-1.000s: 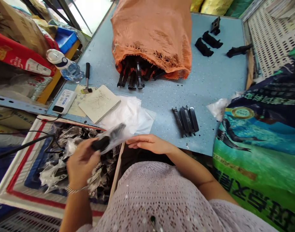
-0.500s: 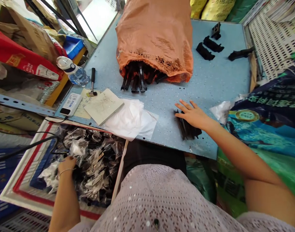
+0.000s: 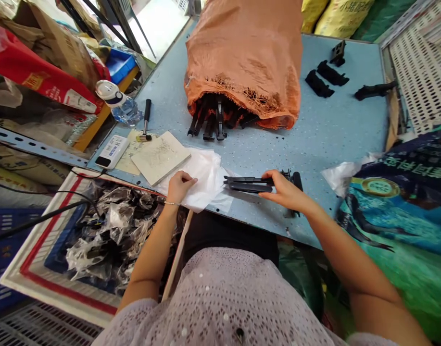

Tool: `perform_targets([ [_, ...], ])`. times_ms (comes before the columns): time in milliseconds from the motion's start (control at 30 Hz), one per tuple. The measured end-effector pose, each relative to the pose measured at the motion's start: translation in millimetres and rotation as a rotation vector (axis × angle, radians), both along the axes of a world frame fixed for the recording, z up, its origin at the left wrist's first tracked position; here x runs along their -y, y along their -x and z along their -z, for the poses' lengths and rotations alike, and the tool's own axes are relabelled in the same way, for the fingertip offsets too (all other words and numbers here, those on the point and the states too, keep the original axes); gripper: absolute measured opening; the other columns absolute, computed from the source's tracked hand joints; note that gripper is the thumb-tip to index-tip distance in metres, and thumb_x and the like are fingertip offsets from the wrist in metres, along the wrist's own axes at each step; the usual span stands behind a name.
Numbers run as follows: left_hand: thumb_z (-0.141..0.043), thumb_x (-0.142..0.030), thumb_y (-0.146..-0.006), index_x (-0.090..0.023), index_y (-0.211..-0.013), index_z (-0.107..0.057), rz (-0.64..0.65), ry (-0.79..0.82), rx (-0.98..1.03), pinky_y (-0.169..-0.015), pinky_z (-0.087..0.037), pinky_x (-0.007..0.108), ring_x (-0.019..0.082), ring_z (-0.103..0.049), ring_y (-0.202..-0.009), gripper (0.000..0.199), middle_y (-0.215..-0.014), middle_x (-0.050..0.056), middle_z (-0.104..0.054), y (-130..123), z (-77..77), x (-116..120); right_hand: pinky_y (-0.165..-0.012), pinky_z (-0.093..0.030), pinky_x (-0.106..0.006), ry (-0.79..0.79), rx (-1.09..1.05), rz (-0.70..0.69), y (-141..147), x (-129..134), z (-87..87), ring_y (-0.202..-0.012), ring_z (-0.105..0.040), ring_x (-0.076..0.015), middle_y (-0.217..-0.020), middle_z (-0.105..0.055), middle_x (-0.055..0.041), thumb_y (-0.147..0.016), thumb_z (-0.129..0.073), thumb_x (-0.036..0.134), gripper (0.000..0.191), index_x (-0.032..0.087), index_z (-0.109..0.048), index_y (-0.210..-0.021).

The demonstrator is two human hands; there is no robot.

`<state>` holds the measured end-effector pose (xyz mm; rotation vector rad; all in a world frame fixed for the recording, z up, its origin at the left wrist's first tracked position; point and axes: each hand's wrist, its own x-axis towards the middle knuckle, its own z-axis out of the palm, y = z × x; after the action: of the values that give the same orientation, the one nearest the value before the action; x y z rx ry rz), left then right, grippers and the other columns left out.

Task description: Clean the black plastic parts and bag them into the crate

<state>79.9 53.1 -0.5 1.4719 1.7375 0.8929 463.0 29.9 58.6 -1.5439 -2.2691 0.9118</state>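
Note:
My right hand grips a pair of long black plastic bars by their right ends, holding them flat just above the blue table. More black pieces lie partly hidden behind that hand. My left hand sits with curled fingers on a crumpled white plastic bag, near the table's front edge. Far from both hands, a frayed orange woven sack lies with black plastic parts spilling from its mouth. Several similar black pieces lie at the table's far right.
The blue speckled table holds a beige tile, a small hammer and a white box. Below its front-left edge, a white-rimmed box holds bagged black parts. A perforated white crate stands to the right.
My right hand has lifted bars from the pile on the table and drawn them left. My left hand has moved from the bagged parts in the box onto the white plastic bag.

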Motion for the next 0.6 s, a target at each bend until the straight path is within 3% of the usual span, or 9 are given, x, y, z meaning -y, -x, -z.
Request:
perform_targets([
  [100, -0.08, -0.044, -0.066, -0.018, -0.072, -0.06, -0.019, 0.182, 0.33, -0.054, -0.039, 0.025, 0.013, -0.055, -0.055, 0.033, -0.061, 0.0, -0.061, 17.2, 5.0, -6.2, -0.108, -0.048, -0.05, 0.044, -0.235, 0.12, 45.0, 6.3, 17.2, -0.129, -0.055, -0.0321, -0.135, -0.054, -0.014, -0.092, -0.06, 0.05, 0.062, 0.023, -0.044, -0.146],
  [200, -0.083, -0.038, -0.061, -0.019, -0.077, -0.055, -0.069, 0.166, 0.441, -0.054, -0.041, 0.023, 0.013, -0.057, -0.055, 0.037, -0.064, -0.001, -0.064, 19.5, 8.5, -6.8, -0.108, -0.049, -0.049, 0.041, -0.329, 0.087, 95.7, 5.5, 25.8, -0.128, -0.054, -0.0308, -0.133, -0.051, -0.0135, -0.096, -0.056, 0.047, 0.061, 0.023, -0.041, -0.15],
  [267, -0.075, -0.031, -0.071, -0.019, -0.078, -0.055, -0.072, 0.046, 0.292, -0.062, -0.05, 0.028, 0.016, -0.062, -0.062, 0.024, -0.07, 0.001, -0.067, 20.8, 7.9, -6.2, -0.107, -0.049, -0.05, -0.009, -0.249, 0.021, 119.8, 4.4, 24.5, -0.126, -0.054, -0.032, -0.132, -0.05, -0.0146, -0.095, -0.058, 0.042, 0.062, 0.021, -0.042, -0.151],
  [333, -0.061, -0.022, -0.082, -0.018, -0.085, -0.065, -0.016, -0.109, 0.006, -0.081, -0.056, 0.037, 0.021, -0.069, -0.082, 0.007, -0.086, 0.007, -0.073, 24.5, 4.0, -4.7, -0.105, -0.049, -0.054, -0.069, -0.097, -0.02, 133.2, 4.0, 21.1, -0.125, -0.052, -0.0354, -0.132, -0.05, -0.0168, -0.093, -0.062, 0.036, 0.06, 0.019, -0.045, -0.149],
  [433, -0.046, -0.01, -0.088, -0.014, -0.112, -0.072, 0.132, -0.303, -0.386, -0.106, -0.051, 0.048, 0.029, -0.065, -0.116, 0.036, -0.121, 0.017, -0.071, 24.5, -5.1, 3.6, -0.104, -0.048, -0.058, -0.113, 0.002, -0.02, 142.6, 4.4, 19.7, -0.127, -0.048, -0.039, -0.133, -0.05, -0.0189, -0.091, -0.065, 0.031, 0.058, 0.018, -0.049, -0.145],
  [500, -0.041, -0.006, -0.091, -0.01, -0.13, -0.066, 0.251, -0.401, -0.475, -0.109, -0.05, 0.048, 0.03, -0.062, -0.125, 0.047, -0.134, 0.021, -0.066, 13.3, -10.9, 17.0, -0.106, -0.047, -0.057, -0.053, -0.12, 0.043, 150.5, 4.7, 22.9, -0.128, -0.049, -0.037, -0.133, -0.052, -0.0173, -0.089, -0.068, 0.033, 0.058, 0.02, -0.051, -0.143],
  [600, -0.038, -0.006, -0.096, -0.015, -0.151, -0.049, 0.473, -0.552, -0.398, -0.109, -0.052, 0.044, 0.027, -0.06, -0.129, 0.057, -0.145, 0.019, -0.059, -16.8, -18.5, 46.8, -0.097, -0.053, -0.048, 0.287, -0.57, 0.268, 168.7, 8.5, 29.3, -0.114, -0.059, -0.029, -0.119, -0.061, -0.0107, -0.091, -0.064, 0.046, 0.049, 0.023, -0.056, -0.134],
])
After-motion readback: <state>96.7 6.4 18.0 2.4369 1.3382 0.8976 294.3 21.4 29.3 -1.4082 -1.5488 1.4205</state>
